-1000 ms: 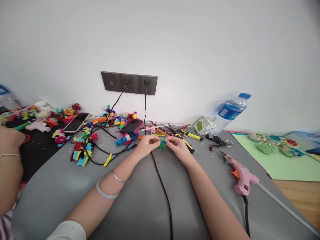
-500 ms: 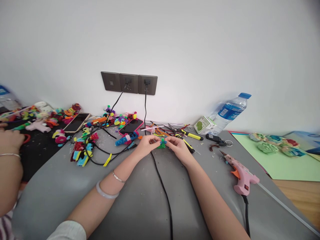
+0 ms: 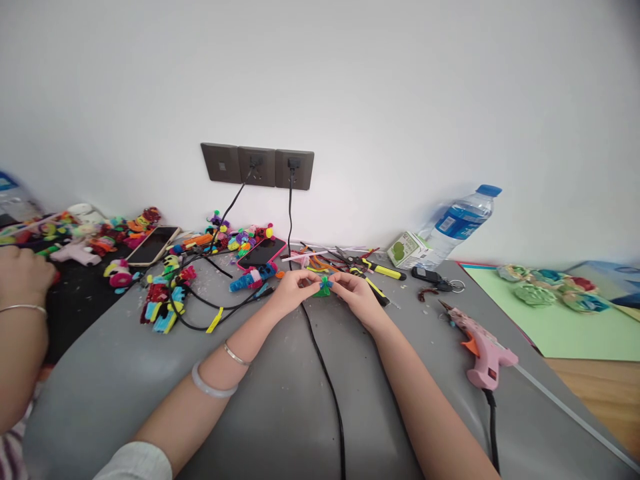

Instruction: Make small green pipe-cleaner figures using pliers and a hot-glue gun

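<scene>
A small green fuzzy piece (image 3: pixel 324 289), which looks like bent pipe cleaner, is pinched between my two hands above the grey table mat. My left hand (image 3: pixel 296 291) grips its left side with thumb and fingertips. From the other side my right hand (image 3: pixel 354 293) pinches it too, with blue-painted nails showing. The fingers cover part of its shape. Just behind my hands lie yellow-handled pliers (image 3: pixel 383 269), scissors-like blades and loose pipe cleaners (image 3: pixel 307 257). A blue pipe cleaner figure (image 3: pixel 253 277) rests left of my left hand.
A pink glue gun (image 3: pixel 483 353) lies at right, its cord running forward. Behind it are car keys (image 3: pixel 435 280), a small box (image 3: pixel 407 250) and a tilted water bottle (image 3: pixel 457 227). Black cables (image 3: pixel 320 360) cross the mat. Another person's hand (image 3: pixel 25 283) is at far left.
My hands stay in nearly the same place, still pinching the green piece. At far left, the other person's hand has shifted slightly to the right.
</scene>
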Demonstrator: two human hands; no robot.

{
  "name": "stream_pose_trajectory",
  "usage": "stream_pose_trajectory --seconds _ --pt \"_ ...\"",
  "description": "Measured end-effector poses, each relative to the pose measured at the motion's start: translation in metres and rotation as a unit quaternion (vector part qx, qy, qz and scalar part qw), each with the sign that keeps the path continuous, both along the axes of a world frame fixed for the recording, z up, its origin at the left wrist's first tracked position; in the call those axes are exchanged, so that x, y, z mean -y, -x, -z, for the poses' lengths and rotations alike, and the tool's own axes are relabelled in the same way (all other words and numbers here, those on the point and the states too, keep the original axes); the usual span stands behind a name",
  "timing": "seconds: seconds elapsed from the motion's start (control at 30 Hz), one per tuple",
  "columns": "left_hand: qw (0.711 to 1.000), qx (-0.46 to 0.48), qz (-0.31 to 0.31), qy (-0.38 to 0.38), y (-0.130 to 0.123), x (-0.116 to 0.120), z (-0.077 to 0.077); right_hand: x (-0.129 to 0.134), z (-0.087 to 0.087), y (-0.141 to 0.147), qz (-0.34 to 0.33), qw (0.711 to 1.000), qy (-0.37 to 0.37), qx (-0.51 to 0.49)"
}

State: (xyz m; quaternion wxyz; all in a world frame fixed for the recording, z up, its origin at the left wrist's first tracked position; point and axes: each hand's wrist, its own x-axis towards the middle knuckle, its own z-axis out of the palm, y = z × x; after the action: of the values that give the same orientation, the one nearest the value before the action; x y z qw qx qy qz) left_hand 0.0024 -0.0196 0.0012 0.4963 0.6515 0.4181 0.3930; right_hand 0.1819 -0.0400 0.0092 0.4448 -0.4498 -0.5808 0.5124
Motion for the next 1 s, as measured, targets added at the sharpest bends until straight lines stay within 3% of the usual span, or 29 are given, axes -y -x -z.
stream_pose_trajectory --seconds 1.0 --pt "1.000 0.008 0.004 -0.003 0.0000 -0.0004 0.0007 0.0000 0.0010 -0.0001 0.002 1.000 -0.006 0.021"
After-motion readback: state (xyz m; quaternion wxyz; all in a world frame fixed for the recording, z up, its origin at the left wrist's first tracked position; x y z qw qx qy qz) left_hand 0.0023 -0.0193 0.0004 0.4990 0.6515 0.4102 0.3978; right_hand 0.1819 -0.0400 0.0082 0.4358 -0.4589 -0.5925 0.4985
